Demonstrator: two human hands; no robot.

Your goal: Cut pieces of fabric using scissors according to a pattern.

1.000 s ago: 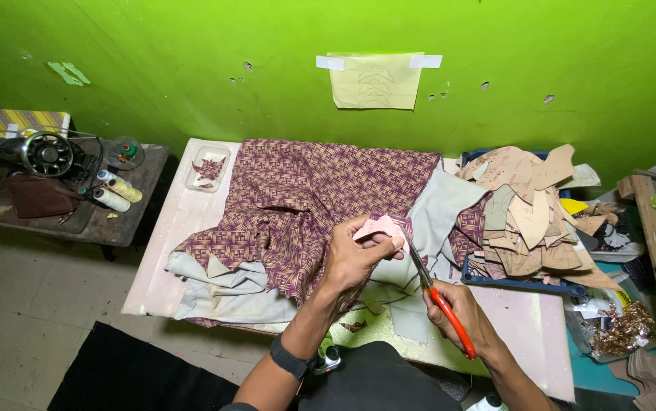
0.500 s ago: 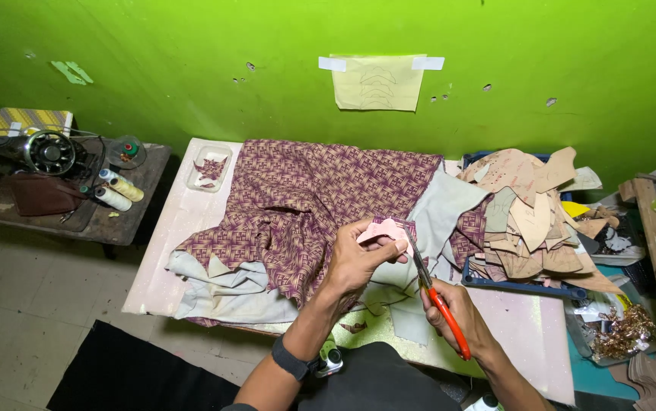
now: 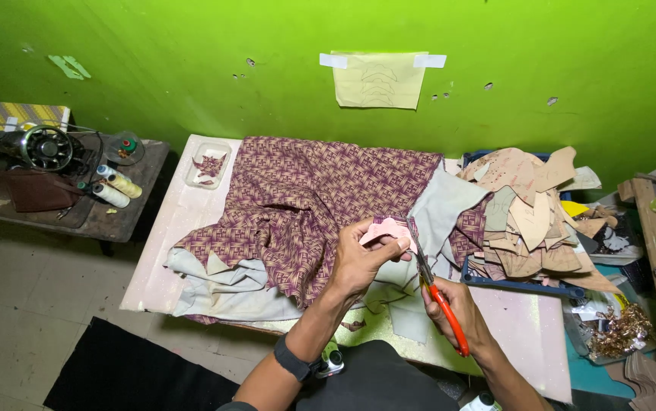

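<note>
My left hand (image 3: 358, 262) pinches a small pink pattern piece (image 3: 386, 229) together with a strip of maroon patterned cloth, raised above the table. My right hand (image 3: 459, 310) grips scissors (image 3: 433, 285) with orange handles, their blades pointing up at the pink piece's right edge. A dark band sits on my left wrist. Below the hands a big maroon patterned fabric (image 3: 305, 198) with a grey lining is spread over the pale work table (image 3: 160, 251).
A heap of tan cardboard patterns (image 3: 526, 209) fills a blue tray at right. A small clear tray of fabric scraps (image 3: 208, 165) sits at the table's far left. A sewing machine (image 3: 35, 144) and thread spools (image 3: 115, 186) rest on a side table. A paper template (image 3: 380, 78) is taped to the green wall.
Both hands stay nearly in place; the scissors have worked slightly further along the edge of the pink piece.
</note>
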